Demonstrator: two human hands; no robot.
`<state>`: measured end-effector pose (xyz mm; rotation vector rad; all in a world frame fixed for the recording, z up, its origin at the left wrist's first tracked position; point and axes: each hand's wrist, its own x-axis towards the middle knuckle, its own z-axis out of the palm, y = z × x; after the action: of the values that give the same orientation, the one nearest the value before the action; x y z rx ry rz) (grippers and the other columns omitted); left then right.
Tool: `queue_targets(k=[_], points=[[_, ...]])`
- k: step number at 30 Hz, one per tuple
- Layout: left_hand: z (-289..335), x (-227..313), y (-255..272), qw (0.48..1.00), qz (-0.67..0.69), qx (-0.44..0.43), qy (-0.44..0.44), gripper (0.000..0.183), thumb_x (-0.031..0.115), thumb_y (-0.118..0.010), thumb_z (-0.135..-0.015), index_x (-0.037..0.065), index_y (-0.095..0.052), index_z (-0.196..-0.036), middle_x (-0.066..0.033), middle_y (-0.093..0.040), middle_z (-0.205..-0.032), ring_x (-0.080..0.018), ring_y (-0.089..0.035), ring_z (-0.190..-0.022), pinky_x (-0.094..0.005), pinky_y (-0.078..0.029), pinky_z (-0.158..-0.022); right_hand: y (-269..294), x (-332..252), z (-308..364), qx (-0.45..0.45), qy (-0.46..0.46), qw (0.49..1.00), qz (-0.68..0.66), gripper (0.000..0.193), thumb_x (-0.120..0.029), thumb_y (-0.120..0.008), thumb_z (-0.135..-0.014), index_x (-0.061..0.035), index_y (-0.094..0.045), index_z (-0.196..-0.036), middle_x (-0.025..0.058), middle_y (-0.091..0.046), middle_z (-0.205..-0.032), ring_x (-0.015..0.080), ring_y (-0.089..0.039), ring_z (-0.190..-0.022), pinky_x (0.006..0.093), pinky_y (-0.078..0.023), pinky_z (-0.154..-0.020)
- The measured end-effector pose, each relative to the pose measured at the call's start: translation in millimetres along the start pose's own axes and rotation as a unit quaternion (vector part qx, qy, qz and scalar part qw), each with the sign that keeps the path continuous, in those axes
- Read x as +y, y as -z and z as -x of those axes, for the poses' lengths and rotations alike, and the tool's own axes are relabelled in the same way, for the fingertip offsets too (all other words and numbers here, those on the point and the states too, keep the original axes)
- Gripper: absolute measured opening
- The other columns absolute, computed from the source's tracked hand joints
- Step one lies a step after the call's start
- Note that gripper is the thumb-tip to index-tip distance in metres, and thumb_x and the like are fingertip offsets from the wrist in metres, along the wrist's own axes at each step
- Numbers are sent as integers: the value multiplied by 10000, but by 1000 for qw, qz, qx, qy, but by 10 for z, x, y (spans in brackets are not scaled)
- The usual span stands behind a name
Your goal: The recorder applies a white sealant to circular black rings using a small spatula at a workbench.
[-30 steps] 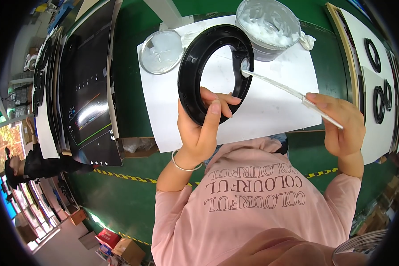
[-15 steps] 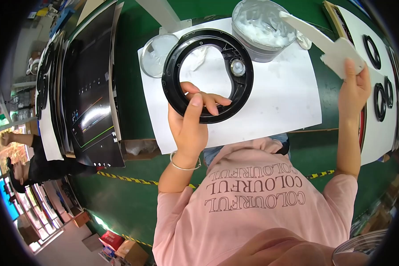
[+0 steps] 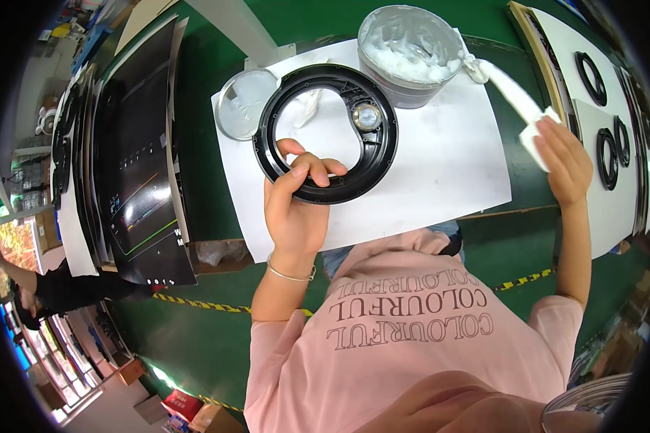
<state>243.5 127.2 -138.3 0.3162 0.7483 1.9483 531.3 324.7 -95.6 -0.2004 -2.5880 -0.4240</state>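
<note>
My left hand (image 3: 300, 195) grips a black plastic ring (image 3: 267, 155) by its near side, fingers curled through its opening. A round silvery metal part (image 3: 367, 117) sits in the ring's right side. Off to the right, my right hand (image 3: 567, 162) is closed on the broad end of a white spatula (image 3: 516, 97), its narrow end pointing up and left. Between the hands, farther back, stands a clear tub (image 3: 412, 90) of white grease with its top uncovered. Crumpled white tissue (image 3: 475, 69) lies beside the tub.
White paper (image 3: 440, 159) covers part of the green table. A clear round lid (image 3: 242, 108) lies left of the ring, near a pale post (image 3: 235, 32). Black rings (image 3: 607, 159) lie on a white board at right. Dark printed panels (image 3: 137, 144) stand left; beyond, a person in black (image 3: 72, 281).
The ring in my left hand tilts flatter and looks lower and further left. My right hand has turned and lowered the spatula, its fingers now over the broad end.
</note>
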Motion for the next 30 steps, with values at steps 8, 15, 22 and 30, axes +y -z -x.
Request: queue_targets(k=[8,15,22,30], points=[[17,-69,-66,983,-155,-60,-73,135,-33,-440,-773,58,-345,-802,-83,-488,-621,-273,-577,-699,-379,-440,-699,19,-364,32,175,-371,851,-330,185,-5,-434,-835,62,-496,-997,150,-569,-941,218,-566,-873,300,-437,-773],[89,-55,-72,969,-207,-75,-115,141,-42,-434,-790,48,-326,-780,-70,-472,-623,-227,-577,-654,-342,-474,-651,96,-510,-649,12,-61,940,-336,152,38,-451,-754,41,-486,-902,233,-594,-825,352,-605,-749,356,-488,-642],[92,-15,-79,971,-196,-68,-116,140,-47,-425,-787,47,-323,-766,-63,-466,-623,-220,-576,-634,-330,-475,-629,68,-496,-672,20,-54,939,-338,146,40,-436,-768,43,-482,-907,236,-592,-833,340,-608,-753,354,-490,-644],[77,-6,-80,975,-187,-60,-101,141,-53,-428,-780,45,-327,-790,-66,-470,-631,-238,-583,-645,-311,-461,-607,63,-530,-683,59,-39,948,-310,229,82,-461,-677,27,-536,-887,175,-610,-834,287,-615,-762,301,-493,-609]])
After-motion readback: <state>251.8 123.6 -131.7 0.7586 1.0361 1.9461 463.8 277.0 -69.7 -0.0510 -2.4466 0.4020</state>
